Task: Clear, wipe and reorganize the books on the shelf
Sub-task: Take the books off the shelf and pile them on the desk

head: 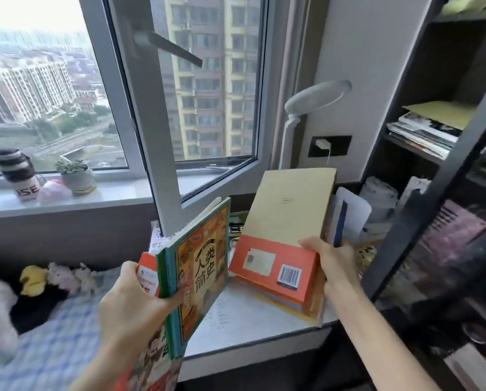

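Books [199, 277]: left hand [131, 303] grips illustrated ones, right hand [339, 263] clasps orange stack [275, 266].
Worktop [250, 314]: set both down flat, spines aligned.

This is a bedroom in a high-rise flat, partly used as a study. Through the window [179, 94] rise apartment towers [208, 80], with a city far below. On the window's sill sit a small potted plant [76, 176] and a bottle [19, 176] in a knitted sleeve. Below the window to the left lies a bed [52, 334] with a checked cover and plush toys [55, 277]. Right of the window are a white desk lamp [315, 100], a wall socket [330, 146] and a dark shelf unit [450, 170] holding stacked magazines [425, 134]. Books [272, 266] crowd the white tabletop [250, 320] beneath the window.
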{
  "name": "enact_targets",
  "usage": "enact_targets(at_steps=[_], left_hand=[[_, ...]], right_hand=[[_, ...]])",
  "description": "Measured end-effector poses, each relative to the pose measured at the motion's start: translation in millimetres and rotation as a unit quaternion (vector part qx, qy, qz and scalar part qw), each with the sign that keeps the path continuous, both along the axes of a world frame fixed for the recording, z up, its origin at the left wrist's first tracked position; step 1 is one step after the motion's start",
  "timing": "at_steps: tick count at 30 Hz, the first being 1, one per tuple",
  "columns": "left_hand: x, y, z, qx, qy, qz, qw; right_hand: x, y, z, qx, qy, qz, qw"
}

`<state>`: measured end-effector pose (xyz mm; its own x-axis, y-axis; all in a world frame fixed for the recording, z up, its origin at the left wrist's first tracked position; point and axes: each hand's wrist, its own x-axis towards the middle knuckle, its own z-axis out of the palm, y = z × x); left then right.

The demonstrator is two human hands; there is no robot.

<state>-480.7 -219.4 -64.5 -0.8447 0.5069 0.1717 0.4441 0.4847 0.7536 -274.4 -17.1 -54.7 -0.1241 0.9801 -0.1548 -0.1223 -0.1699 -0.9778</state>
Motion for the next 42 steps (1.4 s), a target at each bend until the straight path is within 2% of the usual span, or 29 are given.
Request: enact_targets(at_steps=[2,5,7,9,11,14,17,23,26,27,28,29,30,31,32,33,34,36,37,40,42], left_hand=[[-10,20,5,-0.010,0.004,0.008,1.000],[-27,56,13,-0.011,-0.003,0.014,1.000],[-34,79,15,-0.005,-0.014,0.013,1.000],[-40,103,14,-0.006,-0.024,0.001,1.000],[-46,123,12,-0.002,-0.040,-0.008,0.999],[-59,153,6,-0.011,-0.060,-0.018,0.998],[-66,176,3,-0.010,-0.078,-0.049,0.996],[-85,213,2,-0.024,-0.074,-0.105,0.991],[-93,225,7,-0.024,-0.066,-0.135,0.988],[-96,229,9,-0.023,-0.060,-0.146,0.987],[-99,232,14,-0.021,-0.055,-0.159,0.986],[-101,234,19,-0.018,-0.054,-0.171,0.984],[-102,235,25,-0.012,-0.055,-0.185,0.981],[-103,237,33,-0.007,-0.059,-0.201,0.978],[-103,238,42,-0.002,-0.063,-0.218,0.974],[-103,241,53,0.000,-0.073,-0.234,0.969],[-102,243,63,0.001,-0.085,-0.248,0.965],[-102,253,81,0.005,-0.120,-0.277,0.953],[-102,261,87,0.009,-0.148,-0.291,0.945],[-92,292,98,0.023,-0.279,-0.329,0.902],[-81,321,96,0.018,-0.392,-0.330,0.859]], right_hand=[[-10,39,2,0.050,-0.034,-0.055,0.997],[-25,89,9,0.167,-0.167,-0.135,0.962],[-35,119,7,0.260,-0.257,-0.188,0.911],[-47,154,-5,0.335,-0.360,-0.222,0.842],[-59,185,-26,0.376,-0.455,-0.191,0.785],[-70,217,-79,0.382,-0.577,-0.070,0.719],[-75,220,-131,0.389,-0.686,0.034,0.614],[-87,226,-127,0.316,-0.760,0.106,0.558],[-94,227,-112,0.244,-0.800,0.158,0.525],[-94,227,-106,0.226,-0.795,0.179,0.533],[-92,224,-97,0.209,-0.768,0.190,0.575],[-90,221,-86,0.197,-0.712,0.184,0.649],[-88,219,-75,0.172,-0.615,0.161,0.752],[-87,217,-62,0.122,-0.476,0.146,0.858],[-86,212,-50,0.072,-0.307,0.149,0.937],[-86,205,-38,0.031,-0.170,0.169,0.970],[-86,199,-30,0.003,-0.106,0.198,0.975],[-89,187,-19,0.001,-0.072,0.243,0.967],[-89,183,-14,0.021,-0.056,0.227,0.972],[-79,178,3,0.043,0.001,0.071,0.997],[-63,182,7,0.038,-0.022,-0.014,0.999]])
